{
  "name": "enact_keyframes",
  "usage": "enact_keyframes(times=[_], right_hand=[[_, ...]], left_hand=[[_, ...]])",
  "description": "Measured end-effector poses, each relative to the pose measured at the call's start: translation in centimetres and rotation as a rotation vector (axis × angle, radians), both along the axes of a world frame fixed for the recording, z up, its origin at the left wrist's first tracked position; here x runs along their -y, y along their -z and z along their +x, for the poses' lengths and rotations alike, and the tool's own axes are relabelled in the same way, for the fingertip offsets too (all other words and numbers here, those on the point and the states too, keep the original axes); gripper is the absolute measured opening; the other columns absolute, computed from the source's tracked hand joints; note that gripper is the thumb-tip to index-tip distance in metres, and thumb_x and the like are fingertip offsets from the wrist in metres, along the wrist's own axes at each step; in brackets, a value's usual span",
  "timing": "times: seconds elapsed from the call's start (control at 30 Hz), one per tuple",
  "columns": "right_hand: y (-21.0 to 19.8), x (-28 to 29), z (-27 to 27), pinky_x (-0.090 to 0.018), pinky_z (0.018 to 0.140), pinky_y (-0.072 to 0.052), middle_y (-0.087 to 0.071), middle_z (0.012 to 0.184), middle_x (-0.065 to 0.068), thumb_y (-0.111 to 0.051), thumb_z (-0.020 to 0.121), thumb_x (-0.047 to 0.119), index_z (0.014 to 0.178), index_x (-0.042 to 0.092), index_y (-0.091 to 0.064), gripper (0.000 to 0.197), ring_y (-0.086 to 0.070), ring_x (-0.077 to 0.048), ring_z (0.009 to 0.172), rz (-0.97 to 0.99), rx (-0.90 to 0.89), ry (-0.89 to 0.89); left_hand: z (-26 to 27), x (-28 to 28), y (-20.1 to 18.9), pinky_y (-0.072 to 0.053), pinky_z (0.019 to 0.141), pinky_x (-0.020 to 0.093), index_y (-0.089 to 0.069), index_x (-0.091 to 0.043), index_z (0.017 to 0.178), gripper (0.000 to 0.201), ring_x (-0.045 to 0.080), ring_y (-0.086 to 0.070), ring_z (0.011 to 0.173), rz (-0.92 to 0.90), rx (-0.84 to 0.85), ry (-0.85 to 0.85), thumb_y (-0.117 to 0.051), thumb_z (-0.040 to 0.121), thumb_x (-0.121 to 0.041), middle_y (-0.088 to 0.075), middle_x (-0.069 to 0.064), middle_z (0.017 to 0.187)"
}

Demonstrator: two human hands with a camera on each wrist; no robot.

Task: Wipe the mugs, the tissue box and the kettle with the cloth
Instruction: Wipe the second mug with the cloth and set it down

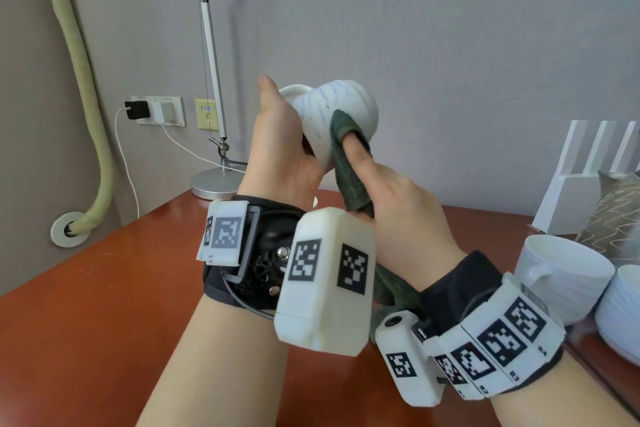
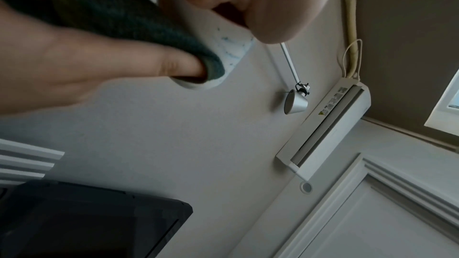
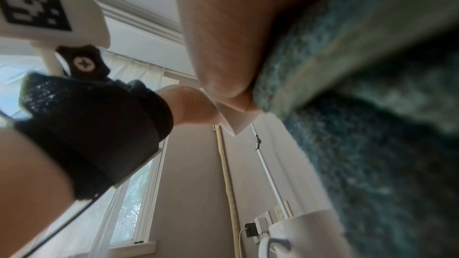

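My left hand [image 1: 280,149] grips a white mug with blue streaks [image 1: 332,107], held on its side in the air above the table. My right hand [image 1: 401,204] holds a dark green cloth [image 1: 349,163] against the mug's side, the thumb tucked into a fold of it. In the left wrist view the cloth [image 2: 119,13] covers the mug [image 2: 231,46] near its rim. The right wrist view is mostly filled by the cloth [image 3: 372,105]. A plain white mug [image 1: 561,277] and a patterned tissue box [image 1: 616,215] stand at the right. No kettle is in view.
A red-brown table [image 1: 104,288] lies under both hands. A lamp base [image 1: 214,180] stands at its back edge with cables to a wall socket. A white slatted stand [image 1: 581,180] and a white ribbed dish [image 1: 620,308] crowd the right side.
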State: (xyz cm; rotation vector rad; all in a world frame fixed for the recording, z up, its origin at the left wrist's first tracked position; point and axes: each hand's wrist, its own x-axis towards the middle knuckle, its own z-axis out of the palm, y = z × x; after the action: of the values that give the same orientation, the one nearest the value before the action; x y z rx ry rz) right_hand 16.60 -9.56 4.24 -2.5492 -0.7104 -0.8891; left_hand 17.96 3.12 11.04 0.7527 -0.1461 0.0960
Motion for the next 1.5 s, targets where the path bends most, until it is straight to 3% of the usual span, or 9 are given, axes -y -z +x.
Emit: enact_keyframes(times=[0.17,0.47,0.77,0.97,1.07,1.13,1.23,1.33,1.5], right_hand=[[-0.9,0.8,0.2,-0.022,0.047,-0.023,-0.046,0.081,0.003,-0.053,0.079,0.012,0.143,0.044,-0.01,0.083,-0.045,-0.022,0.062,0.081,0.126,0.014],[-0.4,0.7,0.3,-0.024,0.05,-0.024,-0.04,0.085,0.002,-0.048,0.074,0.016,0.14,0.043,0.01,0.091,-0.04,-0.017,0.061,0.263,0.088,-0.094],[0.7,0.9,0.9,-0.014,0.051,-0.018,-0.028,0.074,0.016,-0.044,0.073,0.022,0.151,0.014,0.009,0.095,-0.031,-0.003,0.054,0.208,0.05,-0.093],[0.3,0.5,0.4,-0.032,0.057,-0.037,-0.049,0.124,-0.005,-0.055,0.08,0.01,0.144,0.034,-0.001,0.087,-0.055,-0.029,0.074,0.025,0.05,-0.078],[0.7,0.2,0.6,-0.03,0.05,-0.036,-0.039,0.147,-0.003,-0.06,0.078,0.007,0.14,0.036,-0.01,0.085,-0.058,-0.032,0.068,-0.043,0.072,-0.086],[1.1,-0.1,0.8,-0.022,0.043,-0.03,-0.048,0.138,-0.002,-0.063,0.076,0.006,0.143,0.033,-0.016,0.087,-0.058,-0.027,0.064,-0.05,0.084,-0.122],[1.4,-0.1,0.9,-0.008,0.046,-0.018,-0.055,0.123,-0.001,-0.065,0.074,0.005,0.144,0.033,-0.021,0.088,-0.055,-0.021,0.062,-0.059,0.099,-0.151],[1.2,-0.1,0.8,-0.012,0.045,-0.02,-0.057,0.113,0.0,-0.065,0.075,0.004,0.142,0.037,-0.021,0.086,-0.052,-0.021,0.06,-0.064,0.108,-0.128],[0.2,0.1,0.1,-0.029,0.049,-0.035,-0.049,0.088,0.008,-0.058,0.081,0.01,0.143,0.044,-0.011,0.084,-0.05,-0.022,0.064,-0.016,0.079,-0.034]], left_hand=[[-0.4,0.8,-0.3,-0.059,0.078,0.045,-0.041,-0.002,0.137,0.077,0.034,-0.069,0.102,0.105,0.03,0.058,-0.026,0.097,-0.066,-0.066,0.024,0.114],[-1.1,1.2,-0.1,-0.051,0.094,0.041,-0.062,0.003,0.108,0.082,0.033,-0.068,0.101,0.016,0.091,0.194,-0.022,0.096,-0.067,-0.071,0.022,0.104],[-0.3,0.3,0.5,-0.052,0.079,0.039,-0.062,0.004,0.09,0.064,0.034,-0.066,0.079,-0.198,0.069,0.344,-0.035,0.099,-0.053,-0.068,0.021,0.083],[0.5,-1.2,0.8,-0.045,0.096,0.041,-0.06,0.001,0.083,0.055,0.031,-0.064,0.075,-0.353,0.008,0.236,-0.038,0.1,-0.047,-0.066,0.018,0.075],[0.7,-2.1,1.0,-0.041,0.103,0.043,-0.062,0.003,0.103,0.054,0.034,-0.064,0.096,-0.401,0.002,0.185,-0.039,0.1,-0.046,-0.067,0.021,0.092],[0.6,-2.0,1.0,-0.04,0.106,0.044,-0.059,-0.002,0.119,0.049,0.033,-0.059,0.113,-0.402,-0.012,0.164,-0.039,0.1,-0.043,-0.064,0.016,0.115],[0.4,-1.0,0.7,-0.045,0.071,0.033,-0.05,-0.011,0.082,0.036,0.022,-0.054,0.074,-0.295,-0.066,-0.025,-0.034,0.103,-0.035,-0.053,0.005,0.085],[0.5,-0.2,0.6,-0.041,0.063,0.031,-0.046,-0.011,0.078,0.038,0.019,-0.048,0.067,-0.212,-0.063,-0.129,-0.03,0.105,-0.033,-0.048,0.005,0.08],[0.3,-0.8,0.8,-0.054,0.071,0.035,-0.055,-0.003,0.074,0.046,0.026,-0.062,0.061,-0.19,-0.065,0.169,-0.037,0.098,-0.037,-0.059,0.012,0.069]])
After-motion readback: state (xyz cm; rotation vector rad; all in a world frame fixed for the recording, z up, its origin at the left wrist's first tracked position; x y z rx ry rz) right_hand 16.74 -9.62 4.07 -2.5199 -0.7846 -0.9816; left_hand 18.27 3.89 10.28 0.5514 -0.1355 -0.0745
